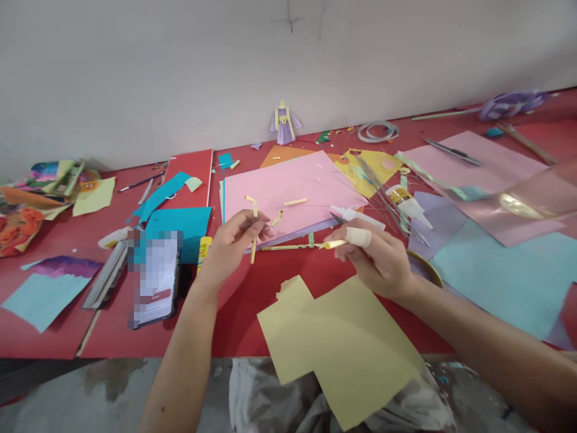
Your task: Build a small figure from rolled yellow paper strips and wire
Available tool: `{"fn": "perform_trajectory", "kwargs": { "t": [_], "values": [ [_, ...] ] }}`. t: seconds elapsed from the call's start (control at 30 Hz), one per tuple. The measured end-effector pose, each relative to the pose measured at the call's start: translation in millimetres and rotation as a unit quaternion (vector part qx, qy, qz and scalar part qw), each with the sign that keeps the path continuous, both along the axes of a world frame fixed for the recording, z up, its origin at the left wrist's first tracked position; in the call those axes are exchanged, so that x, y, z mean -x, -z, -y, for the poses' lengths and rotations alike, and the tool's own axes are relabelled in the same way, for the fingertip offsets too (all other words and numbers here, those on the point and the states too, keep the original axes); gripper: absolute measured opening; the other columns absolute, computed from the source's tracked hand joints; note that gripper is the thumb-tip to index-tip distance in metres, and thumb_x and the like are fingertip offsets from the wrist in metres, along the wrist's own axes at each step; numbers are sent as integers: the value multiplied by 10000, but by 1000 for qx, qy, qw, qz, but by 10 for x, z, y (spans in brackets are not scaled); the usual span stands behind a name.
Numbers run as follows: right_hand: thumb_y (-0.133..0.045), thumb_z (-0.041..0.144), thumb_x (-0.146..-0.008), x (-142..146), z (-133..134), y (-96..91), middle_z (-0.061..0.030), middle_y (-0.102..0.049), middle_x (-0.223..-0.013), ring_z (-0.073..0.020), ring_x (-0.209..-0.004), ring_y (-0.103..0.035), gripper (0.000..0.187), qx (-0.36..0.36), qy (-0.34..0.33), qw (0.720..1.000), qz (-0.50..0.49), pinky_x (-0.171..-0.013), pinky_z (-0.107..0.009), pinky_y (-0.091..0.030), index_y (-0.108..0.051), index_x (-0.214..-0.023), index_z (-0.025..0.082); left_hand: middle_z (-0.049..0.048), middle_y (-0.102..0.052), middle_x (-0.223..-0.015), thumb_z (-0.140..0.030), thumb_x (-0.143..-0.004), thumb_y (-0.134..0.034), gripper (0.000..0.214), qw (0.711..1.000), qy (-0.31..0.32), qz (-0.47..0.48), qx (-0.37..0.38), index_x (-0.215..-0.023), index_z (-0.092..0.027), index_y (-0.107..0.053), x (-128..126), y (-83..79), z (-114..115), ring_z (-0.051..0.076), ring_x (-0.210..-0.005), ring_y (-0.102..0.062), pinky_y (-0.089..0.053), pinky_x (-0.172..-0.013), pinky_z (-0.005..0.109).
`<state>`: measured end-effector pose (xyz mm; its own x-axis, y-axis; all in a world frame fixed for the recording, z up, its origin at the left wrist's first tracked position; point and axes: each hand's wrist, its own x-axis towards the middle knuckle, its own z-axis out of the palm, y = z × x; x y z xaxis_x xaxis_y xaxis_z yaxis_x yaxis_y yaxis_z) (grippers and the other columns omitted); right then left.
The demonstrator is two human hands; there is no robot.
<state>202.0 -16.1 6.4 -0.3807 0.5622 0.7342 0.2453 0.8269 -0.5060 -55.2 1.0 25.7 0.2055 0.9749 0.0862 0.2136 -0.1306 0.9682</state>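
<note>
My left hand pinches a thin pale yellow paper roll, held upright with its top end bent to the left. A bit of thin wire seems to show by the fingertips. In my right hand, which has a white wrap on one finger, is a short yellow paper roll. A dark pointed tip juts out above that hand; the rest of this tool is hidden. Between the hands, a loose yellow roll lies on the pink paper. A pale yellow sheet overhangs the table's front edge.
A phone, a metal ruler and a glue stick lie to the left. At the right are a glue bottle, thin wires, a craft knife and coloured sheets. A small paper figure stands against the wall.
</note>
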Motion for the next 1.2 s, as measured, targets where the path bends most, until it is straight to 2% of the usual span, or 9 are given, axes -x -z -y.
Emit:
{"fn": "perform_trajectory", "kwargs": {
  "t": [0.1,0.17,0.23,0.37,0.67,0.97,1.07,1.2],
  "values": [
    [-436,118,-966,-15,-23,6,-25,-561,-748,-141,-631,-538,213,-3,24,1000,6,-586,-267,-454,-600,-1066,211,2,-665,-745,-268,-915,-605,77,994,-14,89,-66,-934,-200,-636,-48,-41,91,99,-643,-625,-538,-631,224],
    [-445,144,-972,-6,-33,3,-29,-584,-756,-143,-631,-554,205,-18,33,999,24,-577,-266,-454,-610,-1067,220,-2,-651,-694,-235,-906,-617,46,982,-27,131,-136,-928,-197,-632,-103,-62,176,111,-619,-635,-534,-574,228],
    [-449,155,-975,7,-38,-7,-30,-602,-768,-142,-638,-571,214,-32,35,998,37,-571,-262,-455,-614,-1090,229,-3,-653,-689,-191,-905,-610,37,970,-41,146,-188,-932,-199,-634,-164,-81,261,114,-607,-646,-530,-529,223],
    [-437,148,-976,14,-34,-22,-35,-614,-785,-148,-654,-588,255,-25,30,997,60,-579,-267,-460,-601,-1149,239,7,-676,-731,-140,-905,-593,98,951,-23,173,-254,-971,-195,-640,-240,-106,356,109,-584,-654,-524,-456,205],
    [-461,135,-958,4,-25,-5,-39,-608,-794,-155,-637,-573,284,-36,45,994,94,-564,-276,-466,-574,-1195,245,-15,-654,-695,-121,-900,-597,147,946,-28,153,-283,-1003,-216,-642,-237,-90,398,96,-588,-674,-544,-438,159],
    [-457,141,-958,-8,-13,1,-45,-618,-817,-163,-665,-584,296,-32,56,993,104,-570,-287,-464,-563,-1211,254,3,-686,-771,-83,-885,-593,205,945,-12,107,-310,-1047,-200,-637,-195,-56,408,101,-625,-681,-566,-458,173],
    [-450,162,-966,-5,-11,-2,-39,-615,-791,-161,-634,-580,276,-32,67,992,106,-551,-283,-450,-572,-1195,255,9,-705,-793,-84,-869,-611,190,943,-19,75,-325,-1022,-189,-652,-161,-68,416,95,-610,-673,-558,-456,176],
    [-455,132,-957,7,-18,-20,-42,-632,-806,-159,-652,-602,308,-33,53,993,96,-570,-277,-463,-561,-1222,247,-2,-701,-715,-141,-873,-628,92,929,-21,21,-369,-927,-188,-685,-124,-65,411,90,-580,-658,-558,-479,189]
  ]
}}
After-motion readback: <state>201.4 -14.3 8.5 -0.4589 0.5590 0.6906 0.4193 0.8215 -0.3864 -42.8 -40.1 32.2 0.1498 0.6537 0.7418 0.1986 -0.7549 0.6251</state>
